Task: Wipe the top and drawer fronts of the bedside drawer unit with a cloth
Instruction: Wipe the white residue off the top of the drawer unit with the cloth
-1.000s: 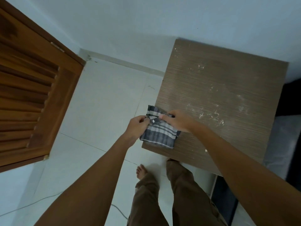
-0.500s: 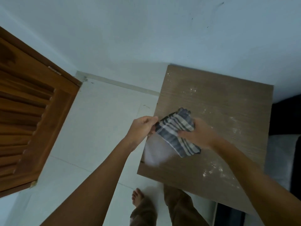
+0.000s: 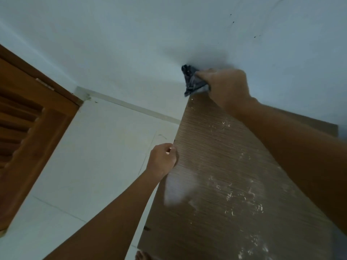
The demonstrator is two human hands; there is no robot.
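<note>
A room in a home: a wood-grain drawer unit (image 3: pixel 225 166) stands against a plain pale wall (image 3: pixel 131 44) on a white tiled floor (image 3: pixel 93 166). A louvred wooden door (image 3: pixel 28 137) is off to its left, with bare toes (image 3: pixel 140 256) by its near corner.
</note>
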